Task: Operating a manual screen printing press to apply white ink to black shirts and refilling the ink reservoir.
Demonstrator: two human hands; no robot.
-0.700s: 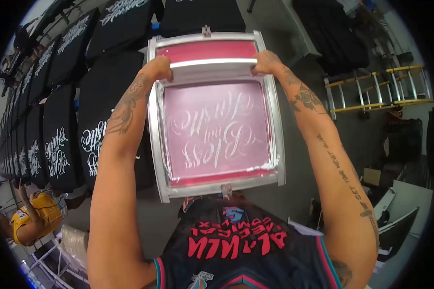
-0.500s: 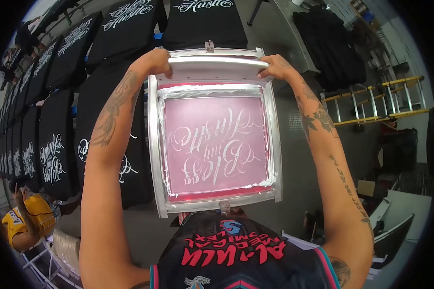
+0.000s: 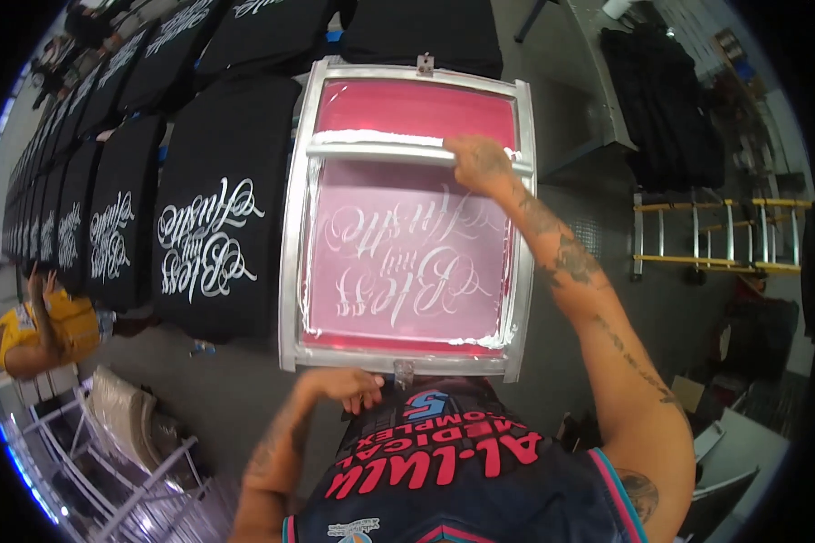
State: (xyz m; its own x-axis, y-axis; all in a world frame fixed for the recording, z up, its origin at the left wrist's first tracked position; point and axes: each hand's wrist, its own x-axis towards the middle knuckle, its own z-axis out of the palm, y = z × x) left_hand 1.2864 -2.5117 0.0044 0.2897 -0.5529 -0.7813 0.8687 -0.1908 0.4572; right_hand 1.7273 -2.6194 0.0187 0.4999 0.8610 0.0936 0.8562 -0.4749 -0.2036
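Note:
A silkscreen frame (image 3: 292, 271) of silvery metal lies in front of me, its mesh (image 3: 407, 308) pink with reversed white script. Across its far part rests a squeegee (image 3: 376, 152) with a long pale bar, and white ink (image 3: 362, 137) is banked along its far side. My right hand (image 3: 482, 165) is closed around the squeegee toward its right end. Below the frame's near edge, close to my shirt, is my left hand (image 3: 349, 389), fingers loosely bent and apart, with nothing visible in it. What lies under the screen is hidden.
Black printed shirts (image 3: 210, 235) lie on boards in long rows at the left. A person in yellow (image 3: 54, 330) is at the far left, above a white metal rack (image 3: 136, 471). At the right are a dark heap of cloth (image 3: 666, 109) and a yellow ladder (image 3: 720, 235).
My left hand has let go of the squeegee and come back to the frame's near edge. My right hand has slid inward along the squeegee, which now leans differently. The view has shifted.

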